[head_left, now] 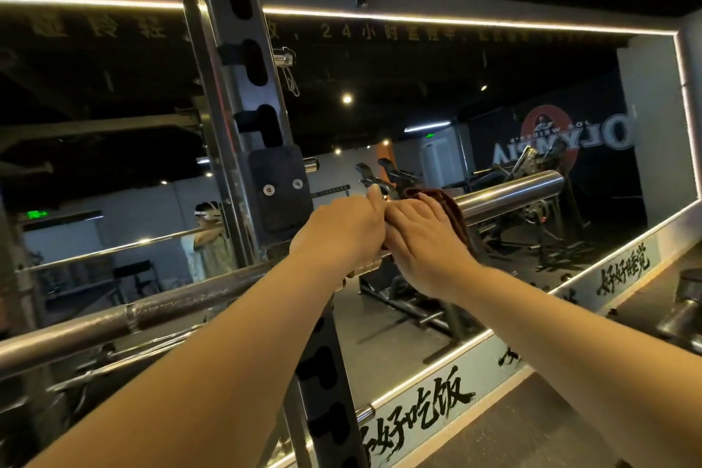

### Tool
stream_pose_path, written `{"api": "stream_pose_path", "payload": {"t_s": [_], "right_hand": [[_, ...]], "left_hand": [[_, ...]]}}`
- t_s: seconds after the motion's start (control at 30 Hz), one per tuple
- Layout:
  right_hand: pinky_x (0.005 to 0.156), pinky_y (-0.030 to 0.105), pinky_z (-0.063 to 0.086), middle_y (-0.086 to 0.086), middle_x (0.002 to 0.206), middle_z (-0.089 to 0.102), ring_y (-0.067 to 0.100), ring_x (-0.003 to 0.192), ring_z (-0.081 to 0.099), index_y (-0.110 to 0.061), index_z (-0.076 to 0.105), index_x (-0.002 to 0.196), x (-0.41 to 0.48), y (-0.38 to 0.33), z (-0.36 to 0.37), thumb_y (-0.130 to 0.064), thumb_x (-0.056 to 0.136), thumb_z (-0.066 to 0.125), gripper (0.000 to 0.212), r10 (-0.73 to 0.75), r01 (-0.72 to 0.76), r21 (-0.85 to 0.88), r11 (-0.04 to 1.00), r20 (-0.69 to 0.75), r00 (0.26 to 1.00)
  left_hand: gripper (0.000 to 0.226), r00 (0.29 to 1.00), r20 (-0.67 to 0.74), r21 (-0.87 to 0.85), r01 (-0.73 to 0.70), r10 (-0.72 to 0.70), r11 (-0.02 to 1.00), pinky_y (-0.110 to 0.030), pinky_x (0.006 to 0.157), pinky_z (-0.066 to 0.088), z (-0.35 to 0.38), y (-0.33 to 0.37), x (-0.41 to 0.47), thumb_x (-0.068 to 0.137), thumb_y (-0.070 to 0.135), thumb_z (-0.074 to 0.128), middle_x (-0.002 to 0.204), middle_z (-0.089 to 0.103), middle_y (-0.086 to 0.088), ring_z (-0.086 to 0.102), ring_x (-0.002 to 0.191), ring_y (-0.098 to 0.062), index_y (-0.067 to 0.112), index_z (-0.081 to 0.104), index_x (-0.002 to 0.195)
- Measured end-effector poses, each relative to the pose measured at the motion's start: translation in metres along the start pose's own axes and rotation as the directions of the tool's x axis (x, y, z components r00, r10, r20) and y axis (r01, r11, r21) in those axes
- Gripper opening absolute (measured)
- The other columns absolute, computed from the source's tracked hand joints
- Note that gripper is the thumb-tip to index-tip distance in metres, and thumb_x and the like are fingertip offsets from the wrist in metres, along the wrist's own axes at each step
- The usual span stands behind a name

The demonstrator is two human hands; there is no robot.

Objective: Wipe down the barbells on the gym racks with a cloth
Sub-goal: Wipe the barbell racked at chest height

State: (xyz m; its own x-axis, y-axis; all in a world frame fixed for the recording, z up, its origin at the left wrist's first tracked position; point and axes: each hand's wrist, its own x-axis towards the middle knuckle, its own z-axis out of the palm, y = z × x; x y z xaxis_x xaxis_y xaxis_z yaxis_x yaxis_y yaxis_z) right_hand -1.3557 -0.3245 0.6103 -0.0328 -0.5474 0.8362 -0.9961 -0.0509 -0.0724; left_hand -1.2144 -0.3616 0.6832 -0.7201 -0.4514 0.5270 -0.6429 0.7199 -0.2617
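Pressure matters most here. The right hand (425, 239) cups a dark reddish-brown cloth (452, 209) over the long steel barbell (171, 308), which lies across the black slotted rack upright (243, 87). The cloth sits just where the shaft meets the polished sleeve (509, 192). That grip looks wrapped round cloth and bar together, fingers curving over the top.

The left hand (338, 228) touches it on the shaft side with the thumb raised. Its fingers are hidden, so I cannot tell whether its grip is closed on the steel.

To do the step well, I would steady the bar with the left hand. Then fold the cloth fully round the bar and twist while sliding outward along the sleeve, so the underside is cleaned too.
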Motion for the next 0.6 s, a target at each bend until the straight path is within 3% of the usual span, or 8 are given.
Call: {"api": "stream_pose_path", "payload": {"t_s": [0.07,0.13,0.2,0.27,0.37,0.5,0.6], "right_hand": [[0.116,0.038,0.021,-0.005,0.136,0.059,0.019,0.130,0.047,-0.028,0.051,0.141,0.019,0.002,-0.012,-0.038,0.111,0.027,0.041,-0.021,0.028,-0.043,0.999,0.143,0.989],[0.115,0.039,0.024,-0.004,0.134,0.061,0.020,0.127,0.050,-0.027,0.054,0.139,0.024,0.000,-0.011,-0.037,0.111,0.029,0.039,-0.019,0.032,-0.079,0.996,0.153,0.988],[0.119,0.037,0.017,-0.006,0.135,0.059,0.016,0.131,0.046,-0.028,0.053,0.139,0.010,-0.004,0.002,-0.038,0.110,0.027,0.040,-0.009,0.010,-0.046,0.999,0.019,1.000],[0.125,0.034,0.000,-0.009,0.147,0.049,0.009,0.146,0.029,-0.028,0.046,0.146,-0.014,-0.008,0.017,-0.041,0.110,0.018,0.048,0.022,-0.015,0.088,0.996,-0.080,0.997],[0.125,0.035,-0.012,-0.011,0.163,0.030,0.006,0.155,0.005,-0.027,0.030,0.159,-0.033,-0.005,0.028,-0.045,0.110,0.014,0.054,0.021,-0.008,0.139,0.990,-0.097,0.995],[0.124,0.032,0.001,-0.009,0.148,0.048,0.013,0.145,0.032,-0.031,0.040,0.150,-0.012,0.031,0.010,-0.048,0.109,0.020,0.048,-0.060,0.059,-0.024,0.998,-0.026,0.998],[0.123,0.036,0.009,-0.004,0.136,0.057,0.019,0.136,0.045,-0.028,0.050,0.139,-0.002,0.068,-0.001,-0.049,0.107,0.014,0.053,0.082,-0.085,-0.076,0.993,-0.042,0.996]], "left_hand": [[0.040,0.997,0.005,-0.081,0.076,-0.076,0.994,-0.035,0.077,0.051,-0.002,-0.001,0.003,0.112,0.032,0.023,0.076,0.043,0.001,0.053,0.072,-0.016,0.007,0.040,0.138],[0.038,0.996,0.014,-0.085,0.091,-0.090,0.992,-0.033,0.073,0.045,-0.005,0.000,0.003,0.112,0.027,0.026,0.076,0.039,0.002,0.054,0.075,-0.019,0.006,0.039,0.139],[0.034,0.997,0.024,-0.052,0.079,-0.078,0.996,-0.032,0.072,0.044,-0.008,0.002,0.001,0.110,0.024,0.031,0.077,0.038,0.002,0.055,0.081,-0.023,0.005,0.037,0.138],[0.028,0.996,0.032,-0.041,0.079,-0.078,0.996,-0.031,0.072,0.043,-0.008,0.004,0.000,0.110,0.024,0.033,0.077,0.039,0.003,0.052,0.079,-0.020,0.007,0.040,0.132],[0.030,0.996,0.062,0.000,0.068,-0.068,0.998,-0.033,0.077,0.047,-0.008,0.006,-0.002,0.110,0.025,0.036,0.088,0.050,-0.002,0.055,0.083,-0.020,0.009,0.041,0.135],[0.035,0.997,0.080,0.089,-0.025,0.018,0.996,-0.032,0.083,0.048,-0.005,0.007,-0.009,0.108,0.029,0.043,0.092,0.045,0.001,0.052,0.089,-0.019,0.013,0.039,0.138],[0.037,0.996,0.089,0.113,-0.034,0.024,0.993,-0.037,0.087,0.051,-0.003,0.006,-0.010,0.109,0.019,0.037,0.095,0.046,-0.002,0.056,0.094,-0.023,0.011,0.037,0.144]]}}
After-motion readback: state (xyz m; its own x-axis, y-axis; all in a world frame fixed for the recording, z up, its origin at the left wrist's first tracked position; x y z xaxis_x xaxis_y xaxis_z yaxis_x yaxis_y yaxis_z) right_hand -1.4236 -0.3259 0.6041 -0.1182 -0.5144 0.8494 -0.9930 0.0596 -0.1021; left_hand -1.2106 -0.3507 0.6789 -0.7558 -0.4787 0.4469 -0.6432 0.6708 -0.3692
